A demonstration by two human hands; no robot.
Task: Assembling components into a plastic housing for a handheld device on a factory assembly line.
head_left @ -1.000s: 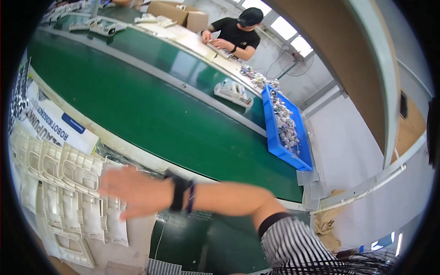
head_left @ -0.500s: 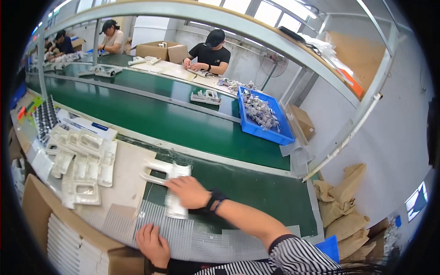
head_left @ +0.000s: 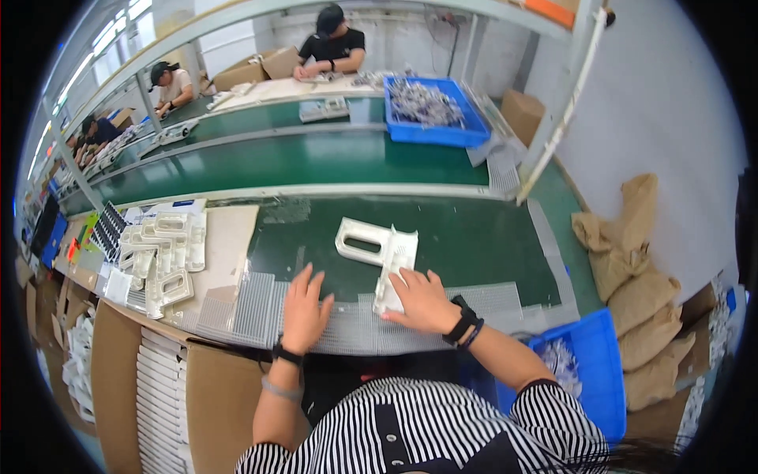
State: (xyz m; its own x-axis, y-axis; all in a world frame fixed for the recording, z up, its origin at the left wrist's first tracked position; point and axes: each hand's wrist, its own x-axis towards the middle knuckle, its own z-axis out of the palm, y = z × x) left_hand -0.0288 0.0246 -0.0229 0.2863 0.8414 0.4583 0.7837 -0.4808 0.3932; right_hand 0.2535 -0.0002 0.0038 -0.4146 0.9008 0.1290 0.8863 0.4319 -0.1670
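Note:
A white plastic housing (head_left: 399,254) with a looped handle lies on the green work surface in front of me. My right hand (head_left: 422,302) rests at its lower end, fingers over the edge and thumb by the bottom corner, gripping it loosely. The palm hides part of that end. To the left, my left hand (head_left: 306,312) is open above the ribbed clear mat (head_left: 260,304), its fingers apart and nothing in them. More white housings (head_left: 170,253) are piled on the pale board at the left.
A green conveyor (head_left: 276,163) runs behind the bench, with a blue crate (head_left: 438,136) of small parts on its far side. Co-workers, one in black (head_left: 332,47), sit beyond. A cardboard box (head_left: 118,379) stands lower left, a blue bin (head_left: 592,371) lower right, brown sacks (head_left: 639,292) at right.
My view has turned and tilted down. The housing has moved right relative to my left hand, with my right hand still on it. My left hand has moved forward and spread its fingers.

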